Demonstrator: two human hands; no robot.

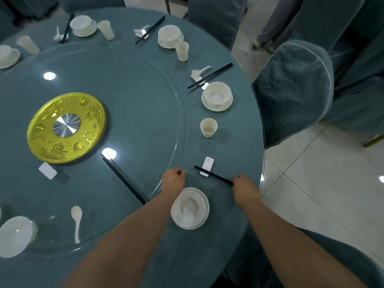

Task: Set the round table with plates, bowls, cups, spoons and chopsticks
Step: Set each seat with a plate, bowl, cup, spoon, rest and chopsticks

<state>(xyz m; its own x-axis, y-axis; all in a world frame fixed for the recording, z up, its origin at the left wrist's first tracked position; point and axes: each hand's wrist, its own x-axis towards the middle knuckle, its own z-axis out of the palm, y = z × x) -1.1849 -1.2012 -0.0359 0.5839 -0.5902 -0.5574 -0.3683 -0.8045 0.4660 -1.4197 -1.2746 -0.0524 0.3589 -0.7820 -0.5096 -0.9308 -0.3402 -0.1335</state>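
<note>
Right hand (245, 187) pinches the near end of a pair of black chopsticks (214, 175); their far end rests across a white rectangular ceramic chopstick rest (207, 165) on the round teal table (239, 142). Left hand (173, 180), fingers curled, holds nothing, just beyond a white bowl on a white plate (190, 208).

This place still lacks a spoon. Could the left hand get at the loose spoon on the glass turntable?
Probably yes: the spoon lies uncovered, nothing between it and the left hand, which holds nothing.
</note>
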